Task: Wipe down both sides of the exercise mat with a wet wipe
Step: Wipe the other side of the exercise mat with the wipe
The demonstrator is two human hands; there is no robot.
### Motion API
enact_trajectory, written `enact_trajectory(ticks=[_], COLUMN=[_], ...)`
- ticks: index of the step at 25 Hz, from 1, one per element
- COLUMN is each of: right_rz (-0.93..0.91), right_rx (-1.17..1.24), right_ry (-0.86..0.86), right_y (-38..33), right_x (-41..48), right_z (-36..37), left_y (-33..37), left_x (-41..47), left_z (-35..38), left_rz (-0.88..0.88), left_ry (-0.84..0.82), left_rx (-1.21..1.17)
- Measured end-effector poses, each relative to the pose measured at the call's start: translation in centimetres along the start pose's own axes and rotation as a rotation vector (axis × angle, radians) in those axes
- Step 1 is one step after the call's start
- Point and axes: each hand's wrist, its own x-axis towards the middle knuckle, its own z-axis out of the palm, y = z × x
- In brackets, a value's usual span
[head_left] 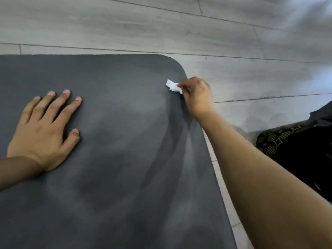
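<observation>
One head view: I see my left hand (45,130) spread flat at nine o'clock, pinning the exercise mat (116,159) on the floor (161,24). My right hand (196,95) pinches the wet wipe (172,85) at two o'clock. I judge top-side wiping underway; next, sweep the corner.

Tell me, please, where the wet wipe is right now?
The wet wipe is pinched in the right hand, pressed on the mat near its far right corner.
</observation>
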Motion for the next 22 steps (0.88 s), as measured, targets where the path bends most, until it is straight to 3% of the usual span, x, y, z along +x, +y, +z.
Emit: enact_trajectory(ticks=[2,6,11,14,18,22], right_rz=[-0.04,-0.028,-0.201,-0.257,-0.392,-0.2], right_rx=[-0.06,0.031,0.097,0.147,0.123,0.123], right_ry=[-0.122,-0.065,-0.049,-0.025,-0.152,0.146], right_y=[0.7,1.6,2.9,3.7,4.5,4.0], right_x=[0.3,-0.2,-6.0,-12.3,-17.7,-8.8], right_z=[0.9,0.7,0.6,-0.4,-2.5,-3.9], left_y=[-0.1,-0.2,0.5,7.1,22.5,25.3], left_x=[-0.1,0.3,0.2,0.5,-4.3,-4.2], left_z=[-0.1,-0.4,-1.0,-2.6,2.5,4.7], left_rz=[0.007,-0.014,-0.098,-0.21,0.024,-0.109], left_ry=[0.008,-0.037,-0.137,-0.124,-0.166,-0.136], left_rx=[0.022,0.061,0.287,0.26,0.069,0.062])
